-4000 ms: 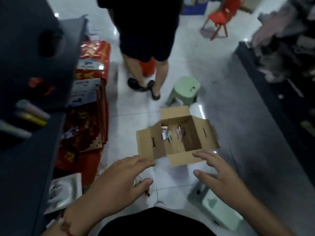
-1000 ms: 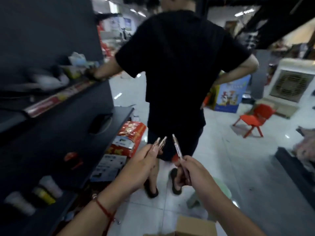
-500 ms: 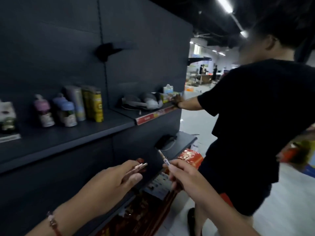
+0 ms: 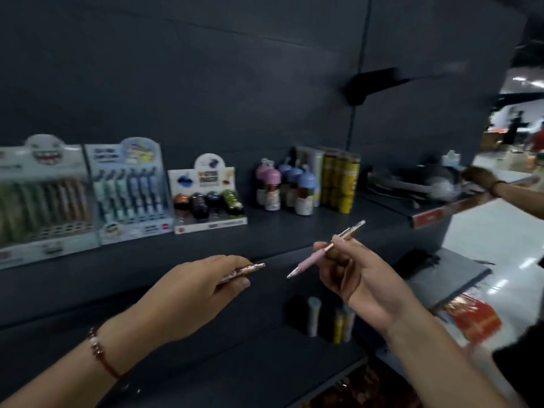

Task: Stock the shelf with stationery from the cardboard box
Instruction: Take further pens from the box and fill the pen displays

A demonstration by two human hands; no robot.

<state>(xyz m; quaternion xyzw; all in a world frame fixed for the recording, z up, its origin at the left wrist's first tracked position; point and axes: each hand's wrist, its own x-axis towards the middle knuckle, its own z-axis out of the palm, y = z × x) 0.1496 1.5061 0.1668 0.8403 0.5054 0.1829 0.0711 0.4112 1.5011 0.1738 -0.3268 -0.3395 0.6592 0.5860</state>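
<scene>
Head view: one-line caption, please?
Left hand and right hand each hold pens before a dark stocked shelf.

Left hand [image 4: 203, 285]: extended forward, back up, fingers curled, pen pinched.
Right hand [image 4: 350, 278]: raised, fingers curled, pen gripped.

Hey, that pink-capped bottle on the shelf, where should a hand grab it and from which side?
Grip the pink-capped bottle round its domed cap, coming from the front: it stands upright at the group's left front, with blue-capped bottles crowding its right.
</scene>
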